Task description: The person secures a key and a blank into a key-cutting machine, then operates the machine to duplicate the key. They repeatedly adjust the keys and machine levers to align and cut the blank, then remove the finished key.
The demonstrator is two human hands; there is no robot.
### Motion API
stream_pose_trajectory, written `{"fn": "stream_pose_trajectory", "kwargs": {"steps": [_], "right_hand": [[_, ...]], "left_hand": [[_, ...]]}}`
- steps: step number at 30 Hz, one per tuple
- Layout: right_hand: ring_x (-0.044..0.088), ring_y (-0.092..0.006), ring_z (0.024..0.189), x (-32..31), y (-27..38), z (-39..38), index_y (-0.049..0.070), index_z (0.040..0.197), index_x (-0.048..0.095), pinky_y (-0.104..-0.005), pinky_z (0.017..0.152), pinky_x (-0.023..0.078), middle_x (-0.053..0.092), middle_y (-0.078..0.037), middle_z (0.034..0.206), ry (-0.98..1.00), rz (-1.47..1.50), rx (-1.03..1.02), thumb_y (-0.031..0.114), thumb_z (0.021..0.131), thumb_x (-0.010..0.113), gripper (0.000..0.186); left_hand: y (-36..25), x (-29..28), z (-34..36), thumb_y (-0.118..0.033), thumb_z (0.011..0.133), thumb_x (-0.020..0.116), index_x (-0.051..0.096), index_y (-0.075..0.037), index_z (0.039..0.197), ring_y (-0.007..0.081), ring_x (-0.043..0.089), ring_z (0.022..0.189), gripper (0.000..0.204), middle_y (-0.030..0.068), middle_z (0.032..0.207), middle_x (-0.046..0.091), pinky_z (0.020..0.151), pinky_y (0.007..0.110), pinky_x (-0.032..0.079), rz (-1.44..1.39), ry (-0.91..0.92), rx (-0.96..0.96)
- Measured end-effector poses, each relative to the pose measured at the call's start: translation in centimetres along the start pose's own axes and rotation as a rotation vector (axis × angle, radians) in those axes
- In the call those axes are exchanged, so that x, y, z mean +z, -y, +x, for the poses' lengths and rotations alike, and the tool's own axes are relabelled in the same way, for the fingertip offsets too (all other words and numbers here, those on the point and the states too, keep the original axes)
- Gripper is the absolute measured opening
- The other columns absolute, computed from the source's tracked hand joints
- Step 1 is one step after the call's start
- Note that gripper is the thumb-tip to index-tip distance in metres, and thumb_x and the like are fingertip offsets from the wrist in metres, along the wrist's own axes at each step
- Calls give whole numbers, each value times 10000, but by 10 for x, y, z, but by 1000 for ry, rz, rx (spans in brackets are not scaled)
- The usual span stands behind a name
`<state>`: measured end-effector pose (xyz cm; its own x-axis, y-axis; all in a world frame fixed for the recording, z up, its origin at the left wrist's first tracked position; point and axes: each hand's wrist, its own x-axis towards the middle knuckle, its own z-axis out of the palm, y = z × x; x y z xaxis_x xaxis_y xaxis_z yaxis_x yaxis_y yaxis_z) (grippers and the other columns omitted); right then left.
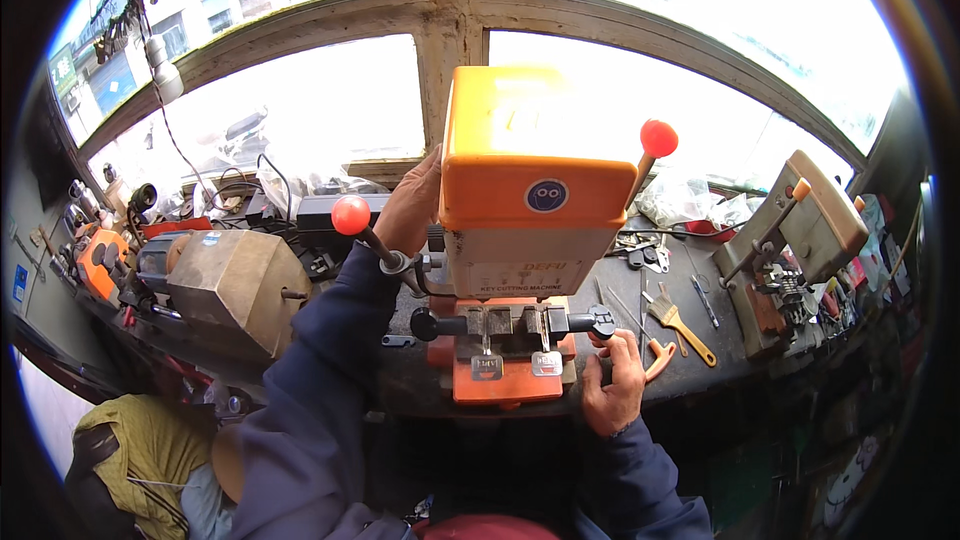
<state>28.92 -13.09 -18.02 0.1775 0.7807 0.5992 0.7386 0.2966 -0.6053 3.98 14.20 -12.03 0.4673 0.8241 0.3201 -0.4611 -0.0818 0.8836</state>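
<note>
Here's the right hand (612, 387), in close, fingers curled at the lower edge of a round black clamp knob (601, 321) at their 12 o'clock; whether they pinch it, I cannot tell. Good work here, in my judgement, wants a light, even turn, with both keys lying flat and square. And those 2 flat silver metal keys (547, 366) sit at about 8 o'clock from the fingertips, near but apart, heads towards the person, shanks running up into the dark steel clamp (503, 321)! Up to the left hand (412, 202), reaching round the flank of the tall orange-and-white key-duplicating machine (545, 155); its fingers hide behind the casing, so their grip I cannot tell. At its 9 o'clock, a glossy red ball-topped lever (350, 215). Further out, at 2 o'clock from the right hand, a yellow-handled flat brush (697, 342), then a second, grey-beige machine (830, 215).
</note>
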Motion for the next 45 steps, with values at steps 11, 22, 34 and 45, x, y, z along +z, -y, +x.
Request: {"fn": "stream_pose_trajectory", "kwargs": {"steps": [11,22,34,45], "right_hand": [[663,-313,1033,-3,-6,-5,-49,1250,631,-381,896,545,647,-194,1180,-59,78,0,-113,827,620,428],[555,-256,1323,-46,41,47,-38,1556,449,-399,1124,427,562,-182,1456,-215,466,-8,124,942,742,700],[586,-261,1386,-37,91,148,-46,1632,356,-417,1215,434,627,-170,1441,147,680,-89,112,919,864,890],[665,-252,1247,-36,81,149,-41,1529,472,-456,1138,517,684,-133,1276,108,676,-37,155,848,932,845]], "left_hand": [[-110,59,-113,-395,1109,600,591,-51,1449,222,644,1204,483,130,1312,687,1042,376,512,430,-308,624],[-132,96,-119,-445,862,883,585,-120,1485,300,540,1056,763,95,1112,617,959,450,469,1448,-132,654],[-131,85,-108,-593,755,896,668,-115,1449,246,581,965,874,65,953,604,948,429,479,1426,-149,664],[-130,84,-107,-627,750,879,675,-116,1471,231,526,866,907,54,898,535,883,412,438,1467,-157,675]]}}
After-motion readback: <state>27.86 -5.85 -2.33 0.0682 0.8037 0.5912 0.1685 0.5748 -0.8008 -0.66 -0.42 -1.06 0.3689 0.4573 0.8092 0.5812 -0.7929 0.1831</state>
